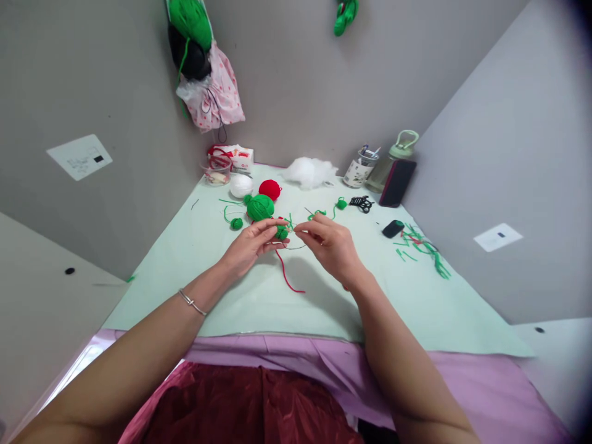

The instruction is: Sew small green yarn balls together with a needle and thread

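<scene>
My left hand (256, 243) is closed on a small green crochet piece (282, 232), its fingers above and below it. A red yarn tail (285, 277) hangs from beneath that hand and lies on the table. Close to its right, my right hand (328, 243) pinches thumb and fingers together at the work. Whatever is in that pinch is too small to make out. Between the hands a thin dark strand (296, 248) curves below the green piece. Green yarn ends (290, 221) stick up just behind it.
Behind my hands lie a green yarn ball (259, 208), a red ball (269, 190), a white ball (241, 185) and white stuffing (311, 172). To the right are black scissors (361, 203), a phone (398, 183), a bottle (380, 169), a black mouse-shaped object (393, 229) and yarn scraps (423, 246).
</scene>
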`<state>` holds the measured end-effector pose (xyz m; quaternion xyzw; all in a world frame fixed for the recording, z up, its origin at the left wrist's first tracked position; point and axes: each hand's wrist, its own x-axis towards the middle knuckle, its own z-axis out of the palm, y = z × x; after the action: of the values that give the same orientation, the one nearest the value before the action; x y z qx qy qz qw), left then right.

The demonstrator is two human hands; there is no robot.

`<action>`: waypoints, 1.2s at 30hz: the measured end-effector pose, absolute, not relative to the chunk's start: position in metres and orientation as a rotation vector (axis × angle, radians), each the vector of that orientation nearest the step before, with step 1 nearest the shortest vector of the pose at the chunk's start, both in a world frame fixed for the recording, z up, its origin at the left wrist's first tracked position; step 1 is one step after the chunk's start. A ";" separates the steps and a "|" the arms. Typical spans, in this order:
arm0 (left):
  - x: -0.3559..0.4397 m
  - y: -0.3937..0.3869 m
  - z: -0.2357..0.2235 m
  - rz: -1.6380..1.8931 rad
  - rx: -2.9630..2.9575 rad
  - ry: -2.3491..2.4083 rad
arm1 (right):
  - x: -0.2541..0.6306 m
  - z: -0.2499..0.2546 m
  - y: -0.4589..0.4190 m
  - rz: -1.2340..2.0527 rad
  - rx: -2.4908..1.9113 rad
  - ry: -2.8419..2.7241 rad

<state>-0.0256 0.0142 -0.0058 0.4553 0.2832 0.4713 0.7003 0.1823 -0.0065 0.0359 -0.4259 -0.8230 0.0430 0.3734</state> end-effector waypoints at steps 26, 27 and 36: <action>-0.026 0.015 -0.009 1.054 1.046 0.627 | 0.180 0.039 -0.011 0.095 -1.136 -2.178; -0.026 0.015 -0.009 1.056 1.048 0.629 | 0.180 0.039 -0.011 0.100 -1.130 -2.176; -0.026 0.014 -0.007 1.063 1.060 0.636 | 0.179 0.038 -0.010 0.081 -1.118 -2.178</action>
<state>-0.0256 0.0142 -0.0074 0.4731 0.2840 0.4746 0.6858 0.1794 -0.0105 0.0379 -0.4293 -0.8365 0.0311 0.3391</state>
